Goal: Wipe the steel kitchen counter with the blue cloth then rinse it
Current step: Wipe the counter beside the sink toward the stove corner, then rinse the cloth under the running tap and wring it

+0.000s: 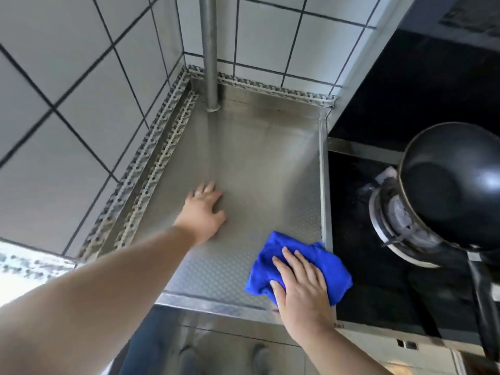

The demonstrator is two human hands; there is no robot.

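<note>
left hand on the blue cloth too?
No: the left hand rests flat on bare steel counter; only the right hand presses the crumpled blue cloth.

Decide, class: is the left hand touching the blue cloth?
Apart. The head view shows the left hand flat on the steel counter, bare steel separating it from the blue cloth.
</note>
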